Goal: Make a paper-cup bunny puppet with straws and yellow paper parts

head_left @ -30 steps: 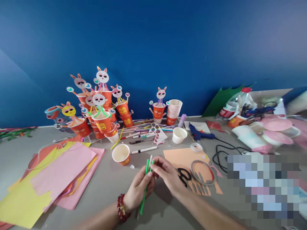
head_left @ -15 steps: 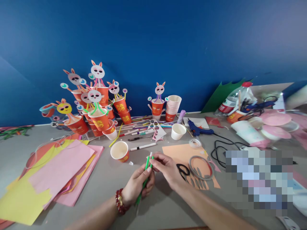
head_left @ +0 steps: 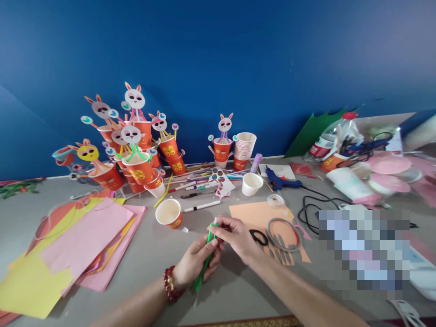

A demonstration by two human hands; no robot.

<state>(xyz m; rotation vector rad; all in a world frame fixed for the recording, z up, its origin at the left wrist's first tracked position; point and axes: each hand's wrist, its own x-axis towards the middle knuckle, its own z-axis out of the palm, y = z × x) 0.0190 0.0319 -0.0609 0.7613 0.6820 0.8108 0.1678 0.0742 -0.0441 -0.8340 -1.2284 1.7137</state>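
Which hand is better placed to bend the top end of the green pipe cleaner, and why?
Probably the right hand: its fingers already pinch the top of the green pipe cleaner, while the left hand grips the stem lower down, steadying it.

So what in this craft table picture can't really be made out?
- Pixelated patch, head view: a mosaic covers whatever lies there.
- Green sticks: the left hand and right hand wrap them, so their number and the white tip are unclear.
- Scissors: the right hand hides part.
- Red cup: its print is too small to read.
- Paper sheets: cut off by the left edge.
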